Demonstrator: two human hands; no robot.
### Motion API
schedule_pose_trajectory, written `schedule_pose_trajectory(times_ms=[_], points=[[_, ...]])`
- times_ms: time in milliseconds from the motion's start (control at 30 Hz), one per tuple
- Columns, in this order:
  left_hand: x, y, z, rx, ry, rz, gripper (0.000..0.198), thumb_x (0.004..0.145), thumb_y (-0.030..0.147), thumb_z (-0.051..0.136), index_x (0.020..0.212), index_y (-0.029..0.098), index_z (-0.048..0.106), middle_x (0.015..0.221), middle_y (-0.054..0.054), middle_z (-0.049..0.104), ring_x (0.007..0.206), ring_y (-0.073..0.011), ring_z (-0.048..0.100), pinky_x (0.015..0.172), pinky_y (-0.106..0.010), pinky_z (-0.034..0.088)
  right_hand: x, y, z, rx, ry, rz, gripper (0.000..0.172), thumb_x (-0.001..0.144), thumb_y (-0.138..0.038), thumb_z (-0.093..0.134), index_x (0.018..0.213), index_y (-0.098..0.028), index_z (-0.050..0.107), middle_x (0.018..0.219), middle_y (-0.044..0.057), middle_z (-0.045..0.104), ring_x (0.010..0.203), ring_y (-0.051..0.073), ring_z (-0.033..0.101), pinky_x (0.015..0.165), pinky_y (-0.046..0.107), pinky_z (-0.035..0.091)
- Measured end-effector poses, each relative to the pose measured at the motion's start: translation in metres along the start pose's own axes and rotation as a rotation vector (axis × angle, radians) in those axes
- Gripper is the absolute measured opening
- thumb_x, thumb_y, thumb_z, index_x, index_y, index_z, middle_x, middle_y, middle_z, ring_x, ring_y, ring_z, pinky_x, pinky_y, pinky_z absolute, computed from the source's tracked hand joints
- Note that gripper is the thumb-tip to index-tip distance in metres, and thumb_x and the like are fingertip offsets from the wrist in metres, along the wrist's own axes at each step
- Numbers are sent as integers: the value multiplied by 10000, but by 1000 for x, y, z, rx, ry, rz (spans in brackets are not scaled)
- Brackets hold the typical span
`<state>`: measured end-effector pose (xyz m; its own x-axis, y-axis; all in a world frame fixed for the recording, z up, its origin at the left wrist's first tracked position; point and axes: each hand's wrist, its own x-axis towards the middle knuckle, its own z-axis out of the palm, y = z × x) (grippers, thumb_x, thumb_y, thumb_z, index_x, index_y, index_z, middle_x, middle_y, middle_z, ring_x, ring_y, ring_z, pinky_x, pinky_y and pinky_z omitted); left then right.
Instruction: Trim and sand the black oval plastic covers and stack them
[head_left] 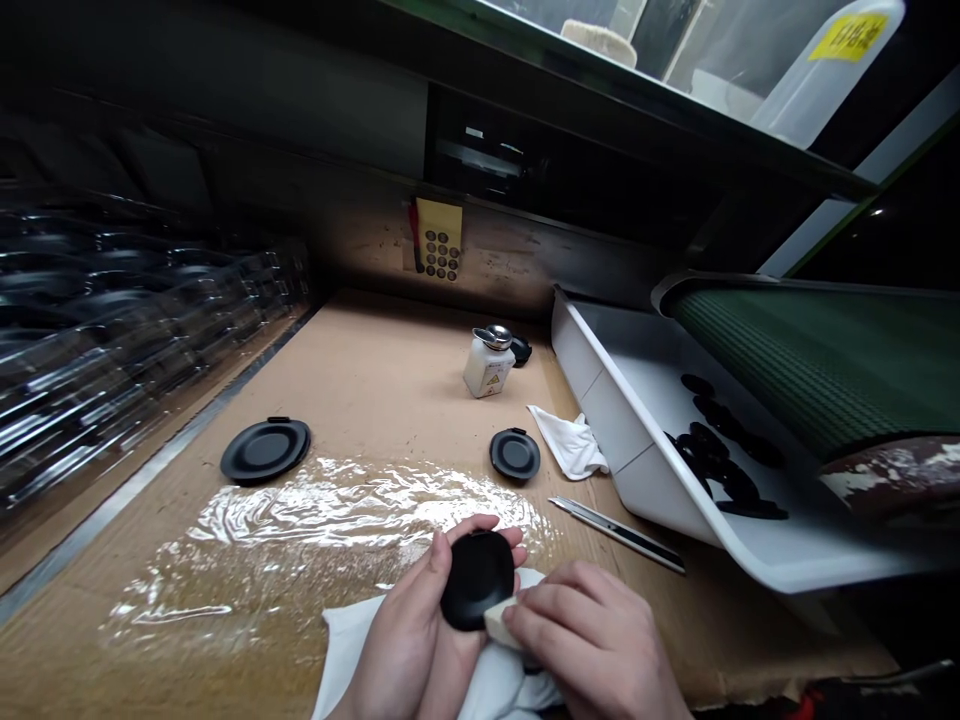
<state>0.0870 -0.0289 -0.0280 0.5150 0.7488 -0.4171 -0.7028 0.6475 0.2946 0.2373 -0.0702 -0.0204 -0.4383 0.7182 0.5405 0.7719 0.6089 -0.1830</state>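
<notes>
My left hand cradles a black round plastic part, its smooth face turned up. In my right hand a small off-white block is pinched, its end touching the lower right edge of that part. Beneath both hands a white cloth lies bunched on the cardboard. A dark bit shows under the right fingers, too hidden to name. Beyond the hands rests a similar black part, and a larger one lies to the left.
A white pump bottle stands farther back. To the right lie a folded white cloth and a utility knife, beside a white bin holding several black parts. A green conveyor runs at right; stacked clear trays line the left.
</notes>
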Motion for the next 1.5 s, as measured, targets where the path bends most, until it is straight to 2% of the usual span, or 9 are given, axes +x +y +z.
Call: schedule_pose_trajectory(times_ms=[100,267,467,567,733,900,1133,1267,1500], points=[[0,0,1,3,1,0,338,831,377,462,969,126,642,974,-125,690,1003,-230,565,997,-402,285,0,2,-8,-17,-44,7,184,863,-173,458,935,-197,625,764,16,659,649,122,541,559,244,407],[-1,0,4,-14,0,-27,341,847,389,427,939,151,653,901,-95,701,1004,-228,578,1004,-388,284,28,-16,12,19,143,28,238,870,-169,417,811,-219,642,582,-10,594,596,116,520,583,244,410],[-3,-1,7,-113,-53,2,357,867,371,393,970,144,650,913,-81,704,1081,-229,532,1017,-389,281,44,-17,23,36,223,217,163,848,-143,466,899,-154,621,754,49,628,691,128,548,626,232,438],[-4,0,6,-60,4,-13,375,848,413,416,978,147,647,920,-88,706,1062,-232,547,1011,-373,290,35,-21,24,90,168,180,160,836,-145,466,890,-163,615,698,38,605,664,134,533,611,240,426],[-2,1,2,40,32,-43,374,817,417,474,1011,138,631,985,-119,690,1018,-240,569,975,-378,333,13,-17,7,67,75,74,229,869,-173,403,823,-213,624,622,4,583,566,115,484,498,218,360],[-3,1,6,36,-24,-6,341,838,387,446,964,136,641,925,-100,708,975,-228,595,968,-372,340,8,0,-16,76,50,240,171,835,-141,497,963,-186,600,773,33,631,694,136,552,610,239,449],[-7,0,10,79,25,24,382,837,448,409,976,163,623,941,-94,703,989,-245,590,962,-386,329,18,-27,28,62,267,279,197,844,-169,477,1004,-129,584,775,70,615,718,166,578,658,275,480],[-5,0,6,116,60,-3,373,821,451,438,990,170,614,961,-101,696,975,-245,590,939,-385,351,11,-33,33,44,231,209,196,844,-172,468,993,-135,591,693,43,580,604,133,532,546,238,446],[-3,-2,6,102,-32,23,353,851,404,401,906,152,642,909,-82,697,986,-217,577,956,-345,344,10,-10,-4,-252,111,-3,182,837,-136,472,875,-133,650,660,44,625,575,134,508,490,257,364]])
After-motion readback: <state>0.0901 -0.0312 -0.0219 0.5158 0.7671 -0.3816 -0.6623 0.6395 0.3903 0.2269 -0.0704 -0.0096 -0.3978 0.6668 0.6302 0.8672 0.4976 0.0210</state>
